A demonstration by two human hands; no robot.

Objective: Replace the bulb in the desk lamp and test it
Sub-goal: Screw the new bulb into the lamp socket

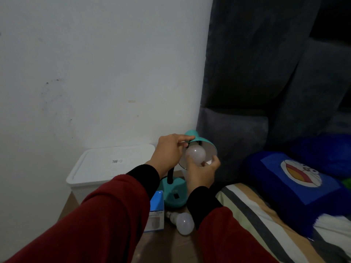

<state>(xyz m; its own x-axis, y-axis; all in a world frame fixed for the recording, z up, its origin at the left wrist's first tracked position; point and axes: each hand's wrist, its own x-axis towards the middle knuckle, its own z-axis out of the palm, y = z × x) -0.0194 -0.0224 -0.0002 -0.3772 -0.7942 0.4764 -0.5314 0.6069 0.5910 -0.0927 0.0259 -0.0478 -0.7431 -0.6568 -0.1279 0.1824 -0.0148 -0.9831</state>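
Two frosted white bulbs show. One sits in the mouth of the teal metal lamp shade (201, 142), the right hand (201, 172) cupping this mounted bulb (196, 153) from below, fingers closed around it. The left hand (169, 150) pinches the shade's upper rim. The loose bulb (183, 223) lies on the brown desk (171, 247) in front of the teal lamp base (173, 194), beside a blue-and-white carton (156, 213) whose print is too small to read. A white lidded bin (112, 166) carries an illegible label.
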